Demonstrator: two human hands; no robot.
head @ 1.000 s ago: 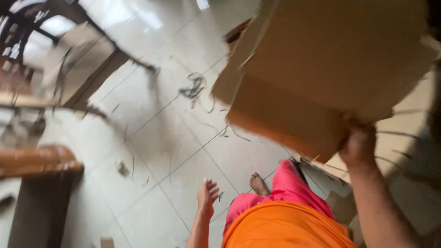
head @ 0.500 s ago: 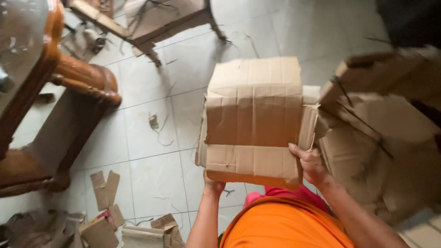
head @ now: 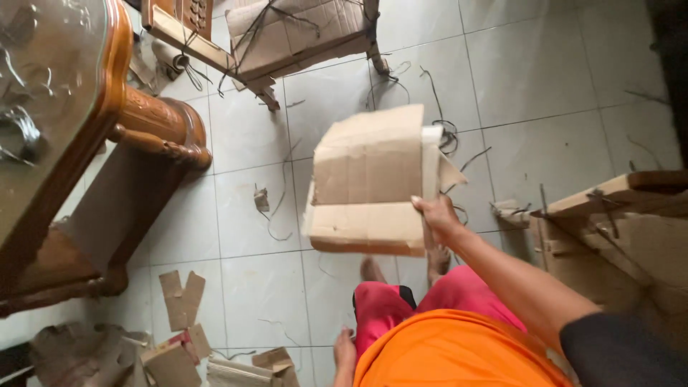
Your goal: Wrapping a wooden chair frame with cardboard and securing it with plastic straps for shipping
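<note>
Right hand (head: 437, 215) clamped on folded brown cardboard piece (head: 369, 179), lower right corner; left hand (head: 345, 350) hung loose, fingers apart. Cardboard scraps (head: 183, 297) on tiled floor (head: 559, 79).

We see a folded sheet of cardboard (head: 369, 183), matt brown paperboard with creased, rough torn edges. The floor (head: 545, 79) is pale glossy tile that throws back soft light. Our counter (head: 50, 107) has a smooth glass top with bright reflections, set in a polished, carved wooden frame (head: 161, 129). Cardboard scraps (head: 183, 297) on the floor look dull and fibrous. The orange cloth (head: 451, 351) looks soft and matt.
</note>
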